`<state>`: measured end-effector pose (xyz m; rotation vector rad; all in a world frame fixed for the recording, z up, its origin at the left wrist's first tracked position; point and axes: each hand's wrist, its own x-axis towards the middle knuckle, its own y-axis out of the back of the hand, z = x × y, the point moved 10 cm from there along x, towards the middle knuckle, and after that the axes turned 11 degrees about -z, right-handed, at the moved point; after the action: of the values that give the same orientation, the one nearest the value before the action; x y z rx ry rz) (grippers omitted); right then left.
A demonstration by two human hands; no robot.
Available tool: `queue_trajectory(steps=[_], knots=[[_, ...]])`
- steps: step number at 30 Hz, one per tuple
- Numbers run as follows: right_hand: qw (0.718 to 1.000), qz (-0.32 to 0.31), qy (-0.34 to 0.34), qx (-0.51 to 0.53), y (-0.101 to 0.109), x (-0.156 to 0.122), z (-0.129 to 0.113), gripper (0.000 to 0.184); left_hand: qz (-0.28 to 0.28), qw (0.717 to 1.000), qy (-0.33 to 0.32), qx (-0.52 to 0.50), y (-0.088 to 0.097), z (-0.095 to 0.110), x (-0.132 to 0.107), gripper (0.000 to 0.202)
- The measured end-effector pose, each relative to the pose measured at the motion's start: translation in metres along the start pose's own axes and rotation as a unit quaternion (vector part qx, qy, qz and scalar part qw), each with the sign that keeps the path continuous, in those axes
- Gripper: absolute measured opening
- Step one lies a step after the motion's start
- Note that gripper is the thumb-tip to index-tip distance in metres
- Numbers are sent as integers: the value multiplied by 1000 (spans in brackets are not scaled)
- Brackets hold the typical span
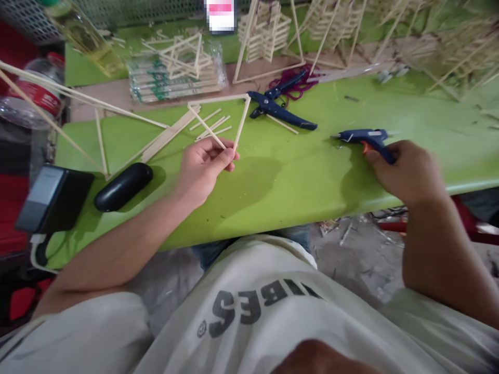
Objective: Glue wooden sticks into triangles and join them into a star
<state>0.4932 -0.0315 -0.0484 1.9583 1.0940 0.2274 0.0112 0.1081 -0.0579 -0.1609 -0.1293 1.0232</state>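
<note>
My left hand pinches the lower corner of a triangle of thin wooden sticks, holding it upright over the green table. My right hand is closed on the handle of a blue glue gun that rests on the table, its nozzle pointing left. A few loose short sticks lie just behind the triangle.
Blue cutting pliers lie behind the triangle. A black oval case and a black and grey box sit at the left. A large stick frame stands at far left. Stick towers and stick packets line the back.
</note>
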Motion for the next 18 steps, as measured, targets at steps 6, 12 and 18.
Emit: queue_trajectory(steps=[6,12,18], knots=[[958,0,101,268,5,-10,-3,23,-10,999,24,-28,1,-7,1,28],[842,30,306,444,13,-46,-88,41,-14,998,36,-52,-2,-4,3,23],[769,-61,386,505,2,-57,-210,36,6,997,55,-52,5,-1,5,24]])
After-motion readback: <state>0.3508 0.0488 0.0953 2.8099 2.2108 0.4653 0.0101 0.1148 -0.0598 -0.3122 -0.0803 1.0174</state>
